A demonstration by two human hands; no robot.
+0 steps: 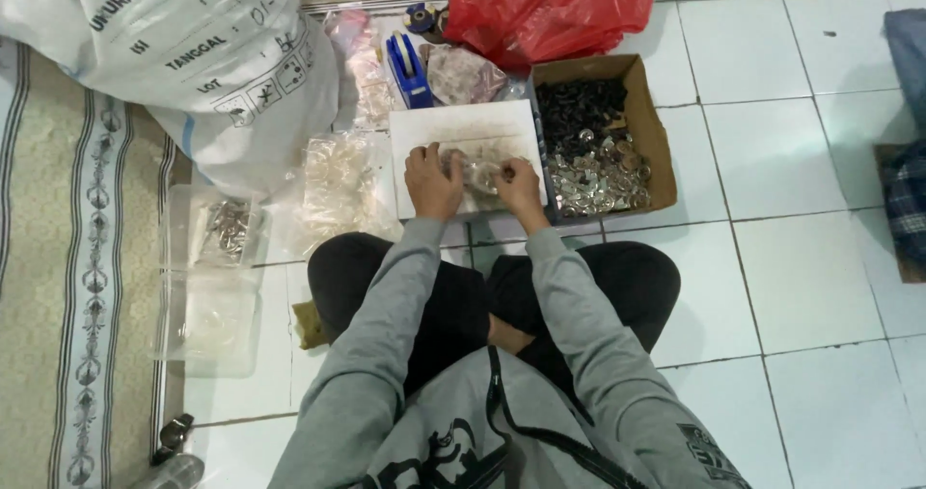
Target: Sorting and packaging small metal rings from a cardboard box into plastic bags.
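A small clear bag (pixel 479 169) of shiny metal pieces lies on a white board (pixel 463 127), held between both hands. The left hand (pixel 431 182) grips its left end with fingers curled shut on the plastic; the right hand (pixel 518 186) pinches its right end. The person sits cross-legged on a white tile floor (pixel 791 286), in grey sleeves. Just right of the board, a cardboard box (pixel 648 122) holds black pieces at the back and silver ones at the front. A blue tape dispenser (pixel 410 69) stands behind the board, and a red bag (pixel 550 7) beyond it. Clear bags (pixel 338 185) and a clear tub (pixel 212 286) sit to the left, near a large white sack (pixel 193 55). The thin bag could slip or split, it seems, and scatter small pieces across the tiles.
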